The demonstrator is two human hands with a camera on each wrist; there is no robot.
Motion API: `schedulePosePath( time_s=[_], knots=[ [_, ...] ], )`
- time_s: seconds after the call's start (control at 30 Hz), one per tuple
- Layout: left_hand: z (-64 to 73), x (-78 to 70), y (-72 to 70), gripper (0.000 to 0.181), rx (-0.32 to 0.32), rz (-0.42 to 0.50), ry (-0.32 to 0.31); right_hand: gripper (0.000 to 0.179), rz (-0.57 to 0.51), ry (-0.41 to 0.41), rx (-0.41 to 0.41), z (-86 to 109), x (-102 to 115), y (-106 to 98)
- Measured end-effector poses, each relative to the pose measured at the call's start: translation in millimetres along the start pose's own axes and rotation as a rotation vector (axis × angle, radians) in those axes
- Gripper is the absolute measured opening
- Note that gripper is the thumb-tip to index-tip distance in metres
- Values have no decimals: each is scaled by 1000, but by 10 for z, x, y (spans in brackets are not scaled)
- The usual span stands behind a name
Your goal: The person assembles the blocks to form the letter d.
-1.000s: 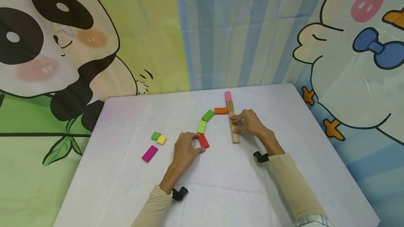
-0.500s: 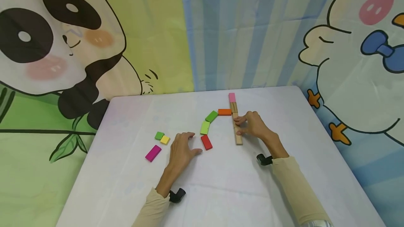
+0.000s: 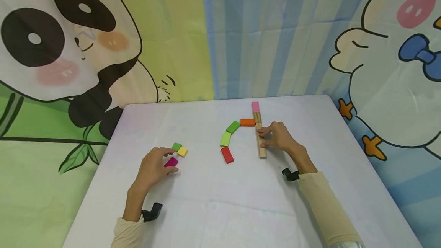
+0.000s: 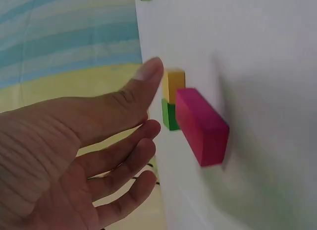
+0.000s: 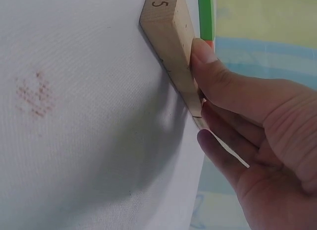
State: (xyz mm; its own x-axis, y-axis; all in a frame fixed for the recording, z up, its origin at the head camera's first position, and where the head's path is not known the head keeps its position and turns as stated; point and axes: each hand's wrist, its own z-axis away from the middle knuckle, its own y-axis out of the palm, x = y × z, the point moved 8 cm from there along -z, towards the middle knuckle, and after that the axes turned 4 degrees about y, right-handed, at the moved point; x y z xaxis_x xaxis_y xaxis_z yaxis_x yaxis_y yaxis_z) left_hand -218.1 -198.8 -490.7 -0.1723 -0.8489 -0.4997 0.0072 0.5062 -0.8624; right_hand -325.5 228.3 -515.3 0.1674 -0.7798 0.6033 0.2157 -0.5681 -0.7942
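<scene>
Your left hand (image 3: 151, 167) is near the magenta block (image 4: 199, 125) — thumb and fingers apart. Your right hand (image 3: 280, 137) touches the wooden block (image 5: 171, 49), thumb and fingertip apart.

Left hand (image 3: 153, 165), bare, seven o'clock: plain beige cloth sleeve (image 3: 126, 233); small black elbow-shaped wrist device (image 3: 152, 212). Right hand (image 3: 280, 137), bare, four o'clock: matching beige sleeve (image 3: 326, 206); second black device (image 3: 291, 175); pale striped cloth edge (image 3: 347, 244), sleeve's five o'clock.

Your surroundings look like a children's play area: a cartoon panda (image 3: 84, 58) beyond your left hand (image 3: 154, 167), a blue-striped backdrop (image 3: 268, 37) beyond your right hand (image 3: 280, 137), a cartoon bird (image 3: 396, 98) to its right, and coloured blocks (image 3: 225, 139) between the two hands on a white table (image 3: 213, 202).
</scene>
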Motion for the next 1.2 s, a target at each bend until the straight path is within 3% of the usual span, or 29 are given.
schedulePosePath(
  time_s=[0.13, 0.37, 0.7, 1.2],
  knots=[
    [44, 154, -60, 70, 83, 12, 5, 48, -20, 1, 0, 10, 28, -14],
    [87, 283, 2, 74, 208, 30, 21, 50, -30, -14, 10, 5, 38, 16],
    [60, 306, 23, 72, 204, 19, 58, 48, -31, -38, -15, 1, 33, 5],
    [119, 290, 28, 63, 234, 0, 38, 49, -25, -22, -15, -8, -7, 5]
  ],
)
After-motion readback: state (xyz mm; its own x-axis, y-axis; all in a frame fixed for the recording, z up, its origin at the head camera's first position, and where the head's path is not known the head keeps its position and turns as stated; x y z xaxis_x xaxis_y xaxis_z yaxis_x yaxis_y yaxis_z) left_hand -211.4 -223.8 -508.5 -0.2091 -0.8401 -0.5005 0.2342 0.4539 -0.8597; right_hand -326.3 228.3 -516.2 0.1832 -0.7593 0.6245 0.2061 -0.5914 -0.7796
